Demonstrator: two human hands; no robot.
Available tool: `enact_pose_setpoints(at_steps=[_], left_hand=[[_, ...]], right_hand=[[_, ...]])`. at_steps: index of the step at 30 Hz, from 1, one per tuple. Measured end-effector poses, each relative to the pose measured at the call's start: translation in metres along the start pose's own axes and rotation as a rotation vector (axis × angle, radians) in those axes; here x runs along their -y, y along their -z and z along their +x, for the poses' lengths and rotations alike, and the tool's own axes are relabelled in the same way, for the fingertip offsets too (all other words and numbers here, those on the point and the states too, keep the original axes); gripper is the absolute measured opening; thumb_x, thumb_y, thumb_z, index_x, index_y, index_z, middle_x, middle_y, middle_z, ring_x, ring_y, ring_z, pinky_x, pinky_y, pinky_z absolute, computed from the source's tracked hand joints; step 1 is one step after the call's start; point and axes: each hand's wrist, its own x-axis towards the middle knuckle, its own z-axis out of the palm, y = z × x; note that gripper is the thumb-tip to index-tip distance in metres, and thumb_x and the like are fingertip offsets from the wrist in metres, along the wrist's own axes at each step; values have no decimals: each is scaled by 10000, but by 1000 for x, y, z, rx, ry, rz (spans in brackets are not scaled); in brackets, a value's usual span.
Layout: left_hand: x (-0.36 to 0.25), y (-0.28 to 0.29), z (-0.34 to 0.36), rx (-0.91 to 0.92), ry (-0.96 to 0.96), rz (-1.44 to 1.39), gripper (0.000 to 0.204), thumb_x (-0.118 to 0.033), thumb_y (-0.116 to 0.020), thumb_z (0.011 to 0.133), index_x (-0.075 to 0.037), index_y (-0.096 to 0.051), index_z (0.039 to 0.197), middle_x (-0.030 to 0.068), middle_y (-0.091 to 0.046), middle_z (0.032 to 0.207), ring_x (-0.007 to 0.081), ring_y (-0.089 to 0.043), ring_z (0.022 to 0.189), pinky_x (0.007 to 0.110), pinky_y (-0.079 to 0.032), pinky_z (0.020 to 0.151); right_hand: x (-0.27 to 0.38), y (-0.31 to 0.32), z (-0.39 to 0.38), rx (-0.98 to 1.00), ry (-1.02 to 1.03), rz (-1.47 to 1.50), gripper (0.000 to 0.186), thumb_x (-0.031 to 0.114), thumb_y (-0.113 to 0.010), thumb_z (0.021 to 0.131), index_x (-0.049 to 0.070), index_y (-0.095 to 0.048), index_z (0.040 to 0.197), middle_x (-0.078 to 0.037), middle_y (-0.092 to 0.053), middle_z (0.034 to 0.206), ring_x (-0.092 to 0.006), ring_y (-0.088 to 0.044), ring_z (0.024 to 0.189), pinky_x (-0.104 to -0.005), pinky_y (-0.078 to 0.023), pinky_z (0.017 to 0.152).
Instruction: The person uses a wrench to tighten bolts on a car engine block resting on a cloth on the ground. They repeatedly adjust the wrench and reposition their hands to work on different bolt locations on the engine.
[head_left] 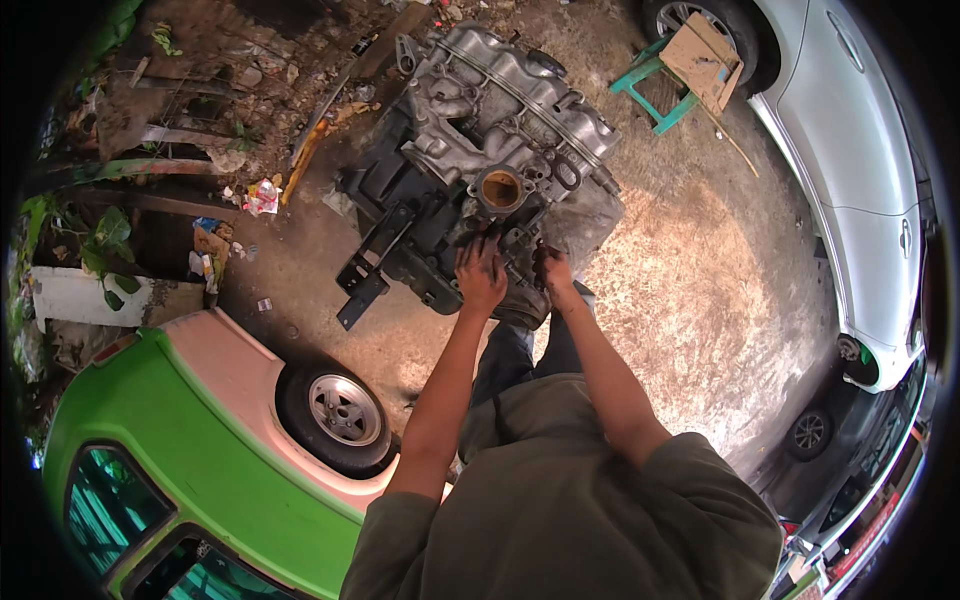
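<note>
A greasy car engine (520,120) of grey metal sits in front of me, with a round throttle opening (502,188) on the side facing me. My left hand (481,272) rests on the engine's near side just below that opening, its darkened fingers stretched out and apart. To its right, my right hand (553,268) is closed, with the fingers curled in against the engine. What they grip, if anything, is hidden. A black metal bracket (365,285) juts from the engine, left of my left hand.
A green and pink car (220,400) stands at lower left, a silver car (850,150) at right. Behind the silver one is a dark car (850,440). A green stool (640,85) carries cardboard (700,60). Planks and litter (262,197) lie at upper left.
</note>
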Motion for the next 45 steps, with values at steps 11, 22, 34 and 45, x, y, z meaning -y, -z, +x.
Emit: enact_pose_setpoints(at_steps=[11,22,34,45], left_hand=[[0,-1,0,106,100,-31,350,-167,-509,863,-113,-621,1190,194,-628,1071,406,-618,973,557,-439,932],[-2,0,4,-27,-25,6,271,-103,-497,850,-54,-637,1077,174,-634,912,380,-624,828,495,-472,787],[2,-2,0,50,48,3,324,-146,-498,868,-107,-642,1156,185,-642,1065,391,-631,960,557,-466,889],[1,0,3,0,4,-1,310,-128,-509,847,-97,-650,1121,172,-651,999,377,-639,887,519,-486,827]], right_hand=[[108,49,34,690,-348,-73,237,168,-526,913,18,-684,1004,4,-514,602,-105,-441,477,-277,-311,376],[124,39,70,864,-509,-345,300,103,-550,851,-61,-628,1089,-17,-530,647,-100,-429,474,-259,-334,406],[106,56,99,1006,-832,170,475,130,-665,818,-151,-535,1178,-53,-542,744,-84,-447,563,-268,-368,505],[111,65,107,1115,-715,197,752,194,-813,715,-215,-458,1238,-51,-529,789,-66,-453,603,-249,-376,519]])
